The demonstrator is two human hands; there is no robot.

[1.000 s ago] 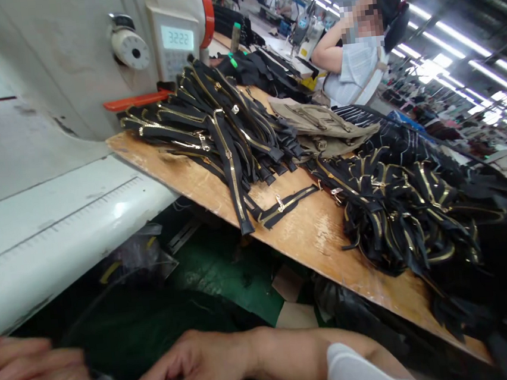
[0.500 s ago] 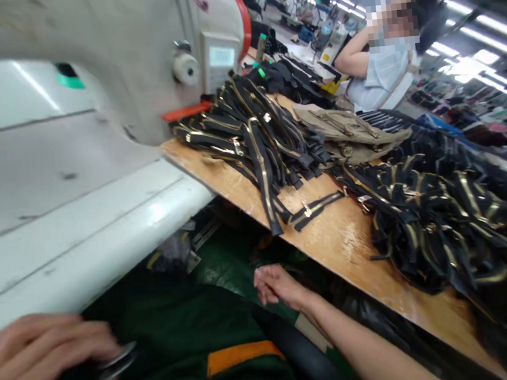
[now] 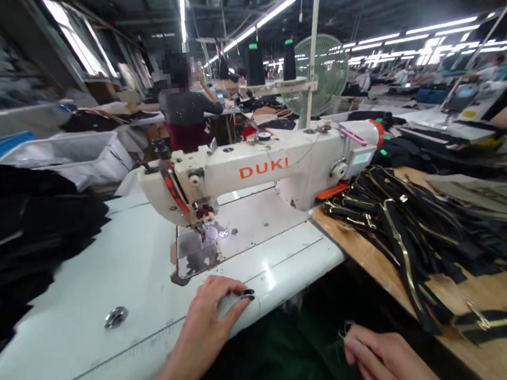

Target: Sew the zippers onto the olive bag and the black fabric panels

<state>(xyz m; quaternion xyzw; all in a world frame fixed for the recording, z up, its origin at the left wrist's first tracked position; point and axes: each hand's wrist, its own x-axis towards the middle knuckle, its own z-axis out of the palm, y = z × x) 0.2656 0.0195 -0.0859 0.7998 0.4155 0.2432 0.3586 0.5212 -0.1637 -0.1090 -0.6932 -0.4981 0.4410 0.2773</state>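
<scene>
While pinched: bobbin [image 3: 248, 294] between left fingers [image 3: 238, 290].

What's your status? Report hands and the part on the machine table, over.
Left hand on white table edge, fingertips pinching a small dark ring. Right hand low over the lap, loosely curled, contents unclear. Zipper pile to the right.

Both forearms come in bare from the lower edge, no sleeve, glove, watch or ring showing on either. The left hand [image 3: 211, 313] and right hand [image 3: 381, 360] are uncovered; dark green cloth covers the lap between them
</scene>
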